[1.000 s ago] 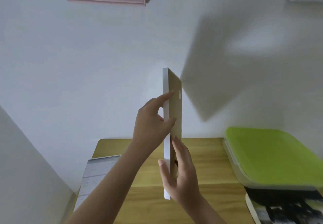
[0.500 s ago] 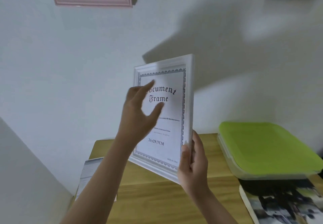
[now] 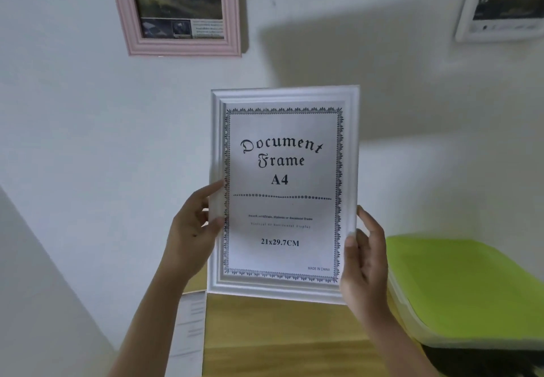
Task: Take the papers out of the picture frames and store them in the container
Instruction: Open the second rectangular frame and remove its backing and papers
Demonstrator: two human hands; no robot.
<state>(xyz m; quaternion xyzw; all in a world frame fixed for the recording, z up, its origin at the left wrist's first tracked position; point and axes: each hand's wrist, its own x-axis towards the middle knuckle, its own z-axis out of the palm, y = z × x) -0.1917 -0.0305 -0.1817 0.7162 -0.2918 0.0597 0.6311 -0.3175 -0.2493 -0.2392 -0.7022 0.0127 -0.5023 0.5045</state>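
Observation:
A white picture frame (image 3: 350, 153) is held upright in front of the wall, its front facing me. Inside it sits a white sheet (image 3: 282, 191) printed "Document Frame A4". My left hand (image 3: 192, 235) grips the frame's left edge and my right hand (image 3: 366, 254) grips its lower right edge. A container with a lime green lid (image 3: 465, 285) rests on the wooden table (image 3: 279, 338) at the right.
A pink frame (image 3: 176, 44) with a dark picture hangs on the wall at upper left. Another white frame (image 3: 500, 5) hangs at upper right. A printed sheet (image 3: 190, 329) lies at the table's left edge. Something dark (image 3: 482, 362) lies under the container.
The frame has turned from edge-on to facing me squarely. My left hand moved from its front to its left edge. The view tilted up, showing more of the wall frames.

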